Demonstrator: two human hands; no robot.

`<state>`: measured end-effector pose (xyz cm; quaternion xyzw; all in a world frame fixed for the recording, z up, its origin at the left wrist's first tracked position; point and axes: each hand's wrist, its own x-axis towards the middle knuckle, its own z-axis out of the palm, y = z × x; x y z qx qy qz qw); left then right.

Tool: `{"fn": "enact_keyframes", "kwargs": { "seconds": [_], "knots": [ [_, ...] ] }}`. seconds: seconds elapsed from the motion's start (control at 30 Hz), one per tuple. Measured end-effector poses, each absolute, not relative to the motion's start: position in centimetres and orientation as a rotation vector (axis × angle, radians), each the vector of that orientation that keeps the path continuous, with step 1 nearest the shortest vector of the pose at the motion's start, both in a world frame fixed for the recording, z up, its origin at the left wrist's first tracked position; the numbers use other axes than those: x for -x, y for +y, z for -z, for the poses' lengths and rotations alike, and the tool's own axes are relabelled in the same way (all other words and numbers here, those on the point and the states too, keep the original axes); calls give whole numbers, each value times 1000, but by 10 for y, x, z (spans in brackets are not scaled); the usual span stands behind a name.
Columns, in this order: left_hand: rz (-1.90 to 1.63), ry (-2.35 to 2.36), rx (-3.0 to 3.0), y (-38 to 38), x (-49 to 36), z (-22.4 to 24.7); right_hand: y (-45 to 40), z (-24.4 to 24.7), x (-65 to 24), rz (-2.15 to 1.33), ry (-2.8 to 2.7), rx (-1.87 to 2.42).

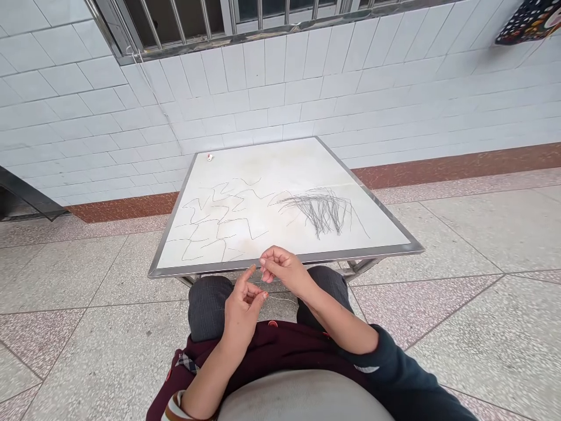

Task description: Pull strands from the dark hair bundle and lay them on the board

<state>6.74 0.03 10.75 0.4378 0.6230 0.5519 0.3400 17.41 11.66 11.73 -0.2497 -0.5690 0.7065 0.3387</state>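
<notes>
Over my lap, just off the table's near edge, both hands work on a thin wire (280, 299). My left hand (242, 304) pinches it between thumb and fingers, with the index finger raised. Slightly higher and to the right, my right hand (283, 269) pinches a short upright stretch of the wire. One end trails to the right below my right hand. On the white table beyond lie a bundle of thin dark wires (326, 210) at the right and several loose bent wires (219, 222) spread at the left. Finer detail between the fingertips is too small to tell.
The white table (280, 158) has a grey metal rim and stands near a tiled wall (263, 88). A small white and red object (210, 157) sits at its far left corner. Above is a barred window (245, 17). A patterned cloth (528, 22) hangs upper right.
</notes>
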Motion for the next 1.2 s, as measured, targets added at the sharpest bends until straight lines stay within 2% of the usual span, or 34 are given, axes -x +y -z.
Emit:
{"fn": "enact_keyframes", "kwargs": {
  "seconds": [0.17,0.47,0.67,1.03,1.2],
  "knots": [
    [-1399,1711,-1162,2,-66,-99,113,-120,-174,-1738,-1596,691],
    [-1463,1838,-1153,7,-74,-89,101,-119,-164,-1250,-1829,841],
    [-1572,1592,-911,18,-85,-83,107,-100,-158,-1015,-1909,857],
    [-1495,1567,-911,11,-65,-63,169,-89,-131,-1078,-2097,1124],
    [-1427,1558,-917,8,-56,-48,186,-78,-116,-932,-2204,1241]
  ]
}}
